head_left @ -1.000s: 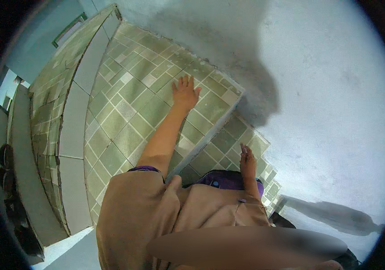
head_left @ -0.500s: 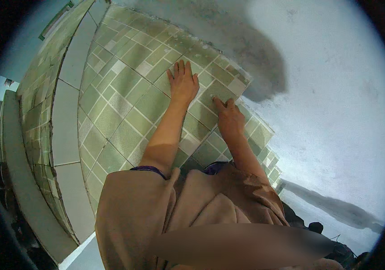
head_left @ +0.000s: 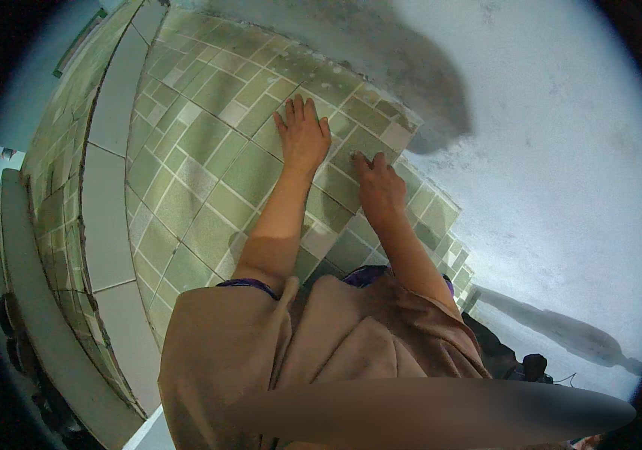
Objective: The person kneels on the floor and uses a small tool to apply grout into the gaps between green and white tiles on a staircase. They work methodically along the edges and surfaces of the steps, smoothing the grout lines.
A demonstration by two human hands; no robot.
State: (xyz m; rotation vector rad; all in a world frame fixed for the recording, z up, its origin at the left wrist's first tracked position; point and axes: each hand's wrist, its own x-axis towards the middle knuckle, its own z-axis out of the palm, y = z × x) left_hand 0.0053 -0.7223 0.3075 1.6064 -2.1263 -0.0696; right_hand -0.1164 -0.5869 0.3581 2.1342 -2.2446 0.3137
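My left hand (head_left: 304, 140) lies palm down on a green tiled surface (head_left: 252, 180), its fingers spread and nothing in them. To its right and a little nearer, my right hand (head_left: 381, 187) is on the same tiles with most of its fingers curled under. Two of its digits point forward in a V, and the tip of the left one meets a tile beside a small pale spot. Whatever those fingers may hold is too small or hidden to make out. The tiles have a pattern of green and pale rectangles with light joints.
A whitish wall (head_left: 546, 172) borders the tiles on the right, with dark shadows across it. At the left runs a strip of plain pale tiles (head_left: 107, 202), then more green tiling and a grey ledge (head_left: 28, 262). Brown cloth (head_left: 223, 352) covers my lap; dark items lie at lower right.
The view has shifted slightly. My right hand's fingertips have moved a little forward on the tile, while my left hand stays flat in the same place.
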